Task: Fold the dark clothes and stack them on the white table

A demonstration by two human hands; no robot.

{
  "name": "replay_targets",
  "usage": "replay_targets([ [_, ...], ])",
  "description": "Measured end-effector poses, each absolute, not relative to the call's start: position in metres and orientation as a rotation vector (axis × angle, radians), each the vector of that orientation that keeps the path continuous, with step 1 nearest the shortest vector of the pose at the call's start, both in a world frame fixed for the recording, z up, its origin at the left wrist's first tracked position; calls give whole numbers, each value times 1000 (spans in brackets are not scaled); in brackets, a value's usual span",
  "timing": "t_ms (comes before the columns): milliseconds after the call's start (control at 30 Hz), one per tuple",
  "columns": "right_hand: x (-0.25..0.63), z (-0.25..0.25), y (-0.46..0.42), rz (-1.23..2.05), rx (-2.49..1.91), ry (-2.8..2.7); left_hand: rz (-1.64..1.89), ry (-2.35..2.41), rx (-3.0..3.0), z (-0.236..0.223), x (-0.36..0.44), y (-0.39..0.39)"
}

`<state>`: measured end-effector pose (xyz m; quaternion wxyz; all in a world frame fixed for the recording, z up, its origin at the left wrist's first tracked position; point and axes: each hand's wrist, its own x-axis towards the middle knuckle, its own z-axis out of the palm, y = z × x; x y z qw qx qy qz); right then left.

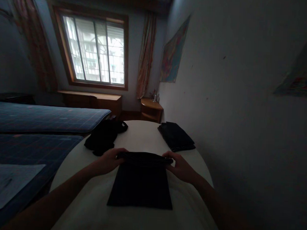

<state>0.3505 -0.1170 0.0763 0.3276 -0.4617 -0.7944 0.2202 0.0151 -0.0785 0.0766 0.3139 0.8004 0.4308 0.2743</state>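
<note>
A dark folded cloth [141, 189], perhaps a garment, lies on a round white table [140, 129] in front of me. Its far edge is lifted and slightly bunched between my two hands. My left hand [114, 159] pinches the left corner of that raised edge, and my right hand [177, 166] grips the right corner, thumb and fingers closed round the fabric. The near part of the cloth rests flat with a straight front edge. The dim light hides which kind of garment it is.
A loose black cloth heap [101, 136] sits at the table's back left. Neatly stacked dark folded cloths [176, 135] lie at the back right, near the wall [232, 108]. To the left are blue checked mattresses [49, 119], with a white sheet [13, 180] on the nearer one.
</note>
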Motion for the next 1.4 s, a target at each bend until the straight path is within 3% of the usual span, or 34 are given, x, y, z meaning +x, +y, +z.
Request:
replay_targets([
  [367,341,46,-173,412,-1180,-2403,625,1015,2328,26,1,-146],
  [800,343,17,-192,180,-1074,-2509,567,868,2634,9,-9,-163],
  [1167,345,29,-207,180,-1018,-2580,484,862,2913,27,-8,-172],
  [1400,310,47,-189,56,-1295,-2495,793,1147,2675,40,43,-160],
])
